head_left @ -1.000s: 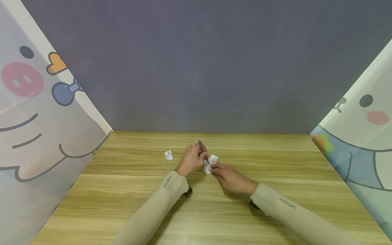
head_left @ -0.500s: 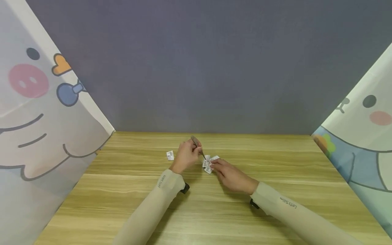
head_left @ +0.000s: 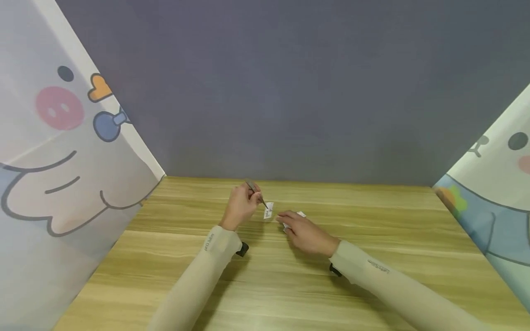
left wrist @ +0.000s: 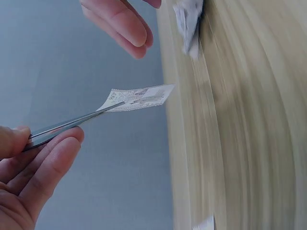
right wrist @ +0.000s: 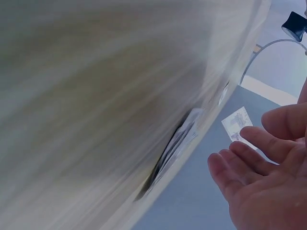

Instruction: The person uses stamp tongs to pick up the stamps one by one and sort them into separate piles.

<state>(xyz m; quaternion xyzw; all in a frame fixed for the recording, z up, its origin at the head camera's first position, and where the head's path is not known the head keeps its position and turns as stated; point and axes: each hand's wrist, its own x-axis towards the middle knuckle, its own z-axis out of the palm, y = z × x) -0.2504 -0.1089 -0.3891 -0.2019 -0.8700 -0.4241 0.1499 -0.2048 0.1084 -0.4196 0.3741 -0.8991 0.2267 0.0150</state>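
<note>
A pale rectangular postage stamp, with perforated edges, grey print and a numeral at one end, is raised left of the paper pile. Tweezers, pinched by the left hand, grip it. The right hand, fingers extended and released, is above the pile. The pile rests on a wood-grain table. Beyond the pile stands a plain grey panel; cartoon-printed panels flank it.

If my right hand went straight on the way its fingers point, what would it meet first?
Your right hand would probably meet the paper slip in the tweezers first; height is unclear, so it might pass above or below.
</note>
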